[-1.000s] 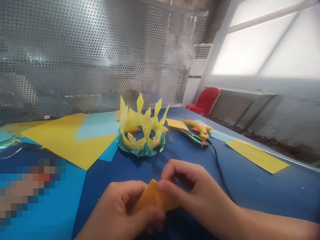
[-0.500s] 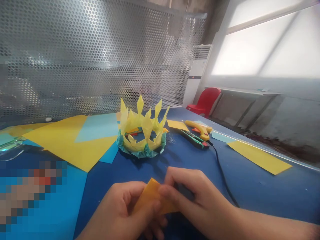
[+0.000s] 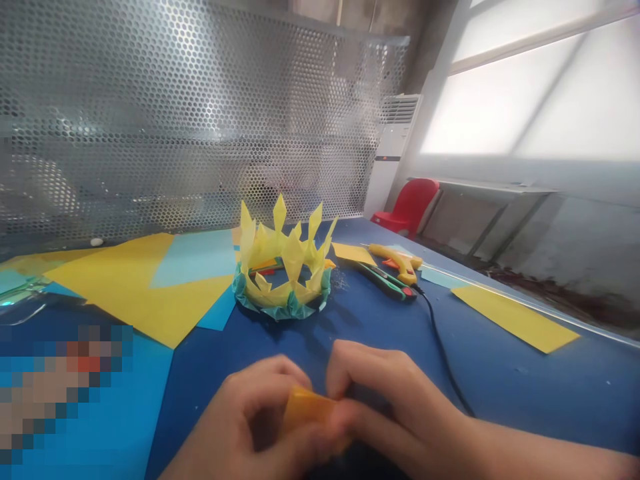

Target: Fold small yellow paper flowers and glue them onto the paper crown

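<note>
Over on the left, a bright blue paper sheet (image 3: 145, 393) lies on the blue table (image 3: 525, 387), with a large yellow sheet (image 3: 135, 287) and a pale blue sheet (image 3: 195, 257) spread behind it. Further along stands a paper crown (image 3: 283, 277), its yellow spikes upright above a ruffled teal base.

Near the front edge, just this side of the crown, the person's left hand (image 3: 245, 427) curls around a small folded orange paper (image 3: 306, 408), thumb and fingers pinching its left end. The paper sits between the two hands, held low over the table; only its upper face shows, the rest hidden by the fingers. The right hand (image 3: 387, 407) meets it from the other side, fingertips clamped on the right end, so both hands grip the same piece and almost touch each other.

Beyond the right hand, a green utility knife (image 3: 389, 280) and a yellow glue gun (image 3: 400, 260) lie side by side, the gun's black cord (image 3: 443, 347) trailing towards the person's right forearm. Farther right, well apart from the hands, a yellow paper strip (image 3: 515, 317) lies flat near the table's edge.
</note>
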Demonstrator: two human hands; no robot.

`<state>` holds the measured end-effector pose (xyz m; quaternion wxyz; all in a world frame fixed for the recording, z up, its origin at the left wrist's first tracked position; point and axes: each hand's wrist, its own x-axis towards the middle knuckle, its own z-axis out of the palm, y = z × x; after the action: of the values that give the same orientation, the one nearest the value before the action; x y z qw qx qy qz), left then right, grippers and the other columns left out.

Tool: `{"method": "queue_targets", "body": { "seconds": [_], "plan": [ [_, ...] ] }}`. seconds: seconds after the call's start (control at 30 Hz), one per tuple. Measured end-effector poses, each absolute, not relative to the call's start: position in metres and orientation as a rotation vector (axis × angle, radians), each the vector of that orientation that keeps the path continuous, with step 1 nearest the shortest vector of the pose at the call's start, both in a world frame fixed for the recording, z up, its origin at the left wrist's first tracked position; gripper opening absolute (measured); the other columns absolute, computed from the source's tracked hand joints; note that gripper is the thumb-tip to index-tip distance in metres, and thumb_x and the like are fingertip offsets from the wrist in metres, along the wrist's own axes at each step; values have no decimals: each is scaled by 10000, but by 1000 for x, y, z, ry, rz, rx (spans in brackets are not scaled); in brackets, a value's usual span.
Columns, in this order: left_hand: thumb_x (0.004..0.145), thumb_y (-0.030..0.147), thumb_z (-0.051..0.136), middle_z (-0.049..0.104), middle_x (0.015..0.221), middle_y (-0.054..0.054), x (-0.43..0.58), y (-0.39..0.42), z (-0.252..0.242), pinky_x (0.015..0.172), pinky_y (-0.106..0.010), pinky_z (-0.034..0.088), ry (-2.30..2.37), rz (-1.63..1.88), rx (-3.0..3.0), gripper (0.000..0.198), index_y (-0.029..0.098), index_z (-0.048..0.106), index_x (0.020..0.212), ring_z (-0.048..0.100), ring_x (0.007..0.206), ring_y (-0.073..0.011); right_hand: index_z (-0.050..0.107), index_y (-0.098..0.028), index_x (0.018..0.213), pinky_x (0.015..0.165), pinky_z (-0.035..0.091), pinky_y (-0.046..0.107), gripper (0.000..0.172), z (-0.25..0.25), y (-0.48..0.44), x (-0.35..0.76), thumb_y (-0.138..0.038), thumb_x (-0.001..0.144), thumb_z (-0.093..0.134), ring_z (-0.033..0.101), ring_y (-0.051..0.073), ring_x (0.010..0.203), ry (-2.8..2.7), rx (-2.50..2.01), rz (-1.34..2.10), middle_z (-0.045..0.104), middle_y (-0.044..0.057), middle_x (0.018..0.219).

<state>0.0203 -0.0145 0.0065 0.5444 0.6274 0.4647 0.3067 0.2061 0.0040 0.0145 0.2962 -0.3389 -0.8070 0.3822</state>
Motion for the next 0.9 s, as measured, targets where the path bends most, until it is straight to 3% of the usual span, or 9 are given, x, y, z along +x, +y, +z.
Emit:
{"method": "queue_targets", "body": {
  "seconds": [0.1, 0.17, 0.27, 0.33, 0.43, 0.5, 0.63, 0.77, 0.9],
  "plan": [
    [720, 467, 723, 570, 695, 17, 19, -14, 4, 599, -213, 393, 1157, 901, 1317, 291, 186, 666, 671, 502, 652, -130, 504, -202, 771, 534, 393, 190, 445, 11, 4, 205, -607, 746, 687, 434, 95, 593, -2021, -964, 1101, 523, -44, 670],
    [686, 463, 761, 592, 640, 34, 19, -14, 4, 585, -197, 406, 1169, 972, 1132, 293, 194, 648, 714, 511, 624, -123, 536, -190, 809, 562, 422, 197, 469, 10, 5, 202, -537, 642, 803, 472, 108, 638, -2009, -1044, 1152, 567, -27, 726],
    [662, 429, 799, 561, 578, 48, 18, -13, 2, 542, -177, 405, 1136, 1069, 1069, 301, 188, 619, 652, 493, 579, -108, 552, -174, 749, 628, 454, 210, 301, 10, 6, 198, -406, 758, 744, 522, 113, 670, -2030, -1081, 1200, 610, -8, 736],
    [661, 384, 809, 580, 639, 31, 17, -11, -1, 601, -183, 446, 1092, 1132, 1098, 283, 182, 621, 598, 534, 645, -121, 554, -174, 759, 641, 458, 208, 212, 10, 7, 197, -342, 834, 658, 534, 106, 663, -2020, -1044, 1216, 620, -9, 726],
    [669, 343, 808, 584, 736, 17, 13, -8, -6, 688, -199, 475, 1054, 1175, 1184, 237, 185, 655, 579, 561, 737, -139, 562, -179, 838, 645, 471, 202, 280, 10, 5, 197, -331, 721, 765, 560, 113, 692, -2007, -1026, 1235, 631, -16, 768],
    [713, 365, 774, 585, 705, 19, 11, -7, -7, 662, -197, 467, 1060, 1139, 1253, 213, 195, 691, 615, 554, 698, -133, 562, -184, 869, 663, 479, 207, 315, 9, 5, 196, -284, 680, 793, 576, 121, 718, -2021, -1044, 1205, 643, -14, 810],
    [812, 487, 648, 666, 654, -2, 8, -6, -7, 631, -217, 460, 1128, 969, 1316, 312, 218, 749, 693, 582, 648, -149, 570, -189, 805, 679, 476, 228, 58, 9, 8, 197, -210, 841, 610, 570, 120, 707, -1987, -1097, 1077, 647, -11, 772],
    [797, 511, 632, 697, 646, -30, 12, -8, -6, 648, -257, 471, 1255, 940, 1335, 367, 206, 745, 625, 610, 675, -193, 605, -185, 795, 663, 484, 232, 146, 14, 13, 201, -313, 859, 630, 580, 131, 715, -1791, -1083, 1036, 634, -3, 753],
    [694, 441, 724, 690, 662, -12, 19, -12, -1, 650, -267, 466, 1237, 981, 1301, 227, 216, 737, 667, 611, 696, -204, 618, -189, 770, 652, 486, 220, 155, 15, 14, 204, -321, 820, 680, 576, 124, 698, -1741, -1081, 1048, 626, -13, 740]
  ]
}}
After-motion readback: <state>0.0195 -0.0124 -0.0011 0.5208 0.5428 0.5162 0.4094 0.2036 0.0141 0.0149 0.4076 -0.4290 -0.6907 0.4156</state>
